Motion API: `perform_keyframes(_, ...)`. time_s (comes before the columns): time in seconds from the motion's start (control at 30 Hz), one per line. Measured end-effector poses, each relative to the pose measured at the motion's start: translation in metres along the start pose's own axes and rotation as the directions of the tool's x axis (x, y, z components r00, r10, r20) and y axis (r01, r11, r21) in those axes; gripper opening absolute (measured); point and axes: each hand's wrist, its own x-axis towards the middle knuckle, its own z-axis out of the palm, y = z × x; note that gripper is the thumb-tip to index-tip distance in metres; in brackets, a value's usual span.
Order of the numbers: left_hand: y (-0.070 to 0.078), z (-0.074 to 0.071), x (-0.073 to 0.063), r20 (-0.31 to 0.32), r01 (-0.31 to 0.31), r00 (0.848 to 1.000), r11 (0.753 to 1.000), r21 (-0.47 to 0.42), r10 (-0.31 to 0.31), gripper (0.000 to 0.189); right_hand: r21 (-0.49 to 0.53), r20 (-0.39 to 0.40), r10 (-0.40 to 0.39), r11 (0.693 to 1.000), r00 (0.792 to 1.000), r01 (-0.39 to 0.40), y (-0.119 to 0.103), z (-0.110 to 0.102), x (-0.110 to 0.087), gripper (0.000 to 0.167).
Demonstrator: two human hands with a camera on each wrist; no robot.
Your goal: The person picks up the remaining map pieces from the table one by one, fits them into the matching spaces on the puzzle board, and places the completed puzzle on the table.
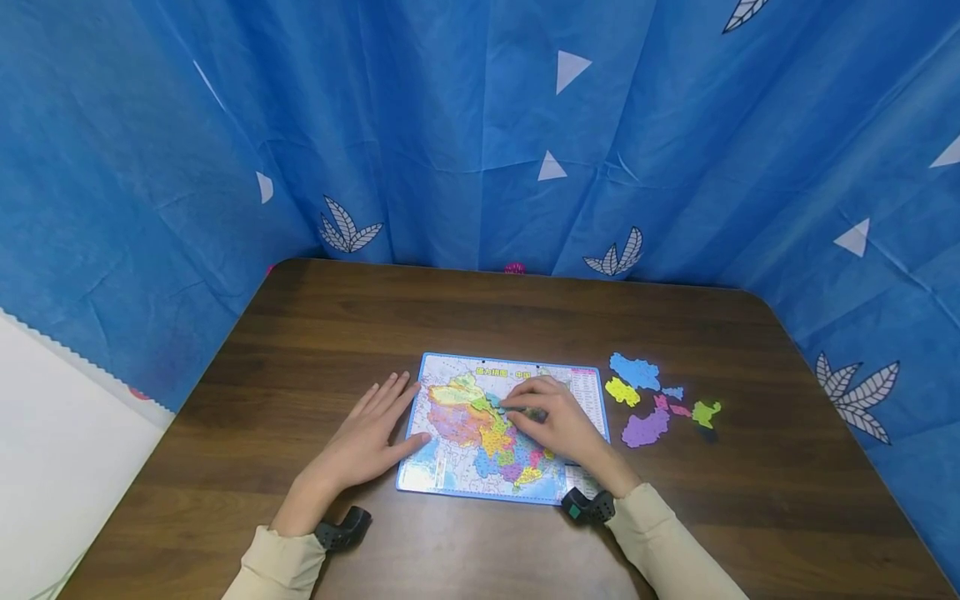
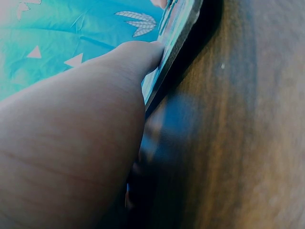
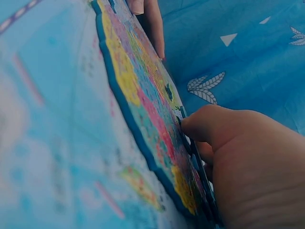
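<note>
A map puzzle board (image 1: pixel 450 364) with a blue border lies on the brown table, many coloured map pieces (image 1: pixel 457 425) fitted on it. My left hand (image 1: pixel 371 437) rests at the board's left edge, fingers straight and spread, the thumb on its lower left part. In the left wrist view the thumb (image 2: pixel 138 56) touches the board's edge. Over the upper middle of the map, my right hand (image 1: pixel 550 414) pinches a small, dark-looking puzzle piece (image 1: pixel 519 409), mostly hidden by the fingers. The right wrist view has the right thumb (image 3: pixel 205 125) low against the raised pieces.
Right of the board lie loose puzzle pieces: blue (image 1: pixel 636 372), yellow (image 1: pixel 622 392), purple (image 1: pixel 647 427), green (image 1: pixel 705 413), pink (image 1: pixel 679 410) and a small blue one (image 1: pixel 673 392). A dark piece (image 1: pixel 707 434) is beside the green one. Blue curtain (image 1: pixel 480 125) hangs behind the table.
</note>
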Motion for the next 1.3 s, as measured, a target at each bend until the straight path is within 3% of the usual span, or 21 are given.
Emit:
perform_keyframes(0.43,-0.0015,0.0008,0.0018,0.02,0.013,1.0,1.0,-0.012,-0.013,0.086,0.001,0.048,0.055,0.998,0.997,-0.055,-0.003,-0.0015,-0.0001,0.018)
perform_keyframes(1.1,-0.0005,-0.003,0.0029,0.035,0.026,0.999,0.999,-0.018,-0.025,0.087,0.0,0.034,0.008,1.0,0.999,-0.008,0.0008,-0.0005,0.0017,0.019)
perform_keyframes(1.3,-0.0002,-0.0019,0.0021,0.032,0.031,0.999,0.999,-0.011,-0.03,0.087,0.022,0.045,0.032,0.999,0.998,-0.033,-0.0031,-0.0024,0.0016,0.019)
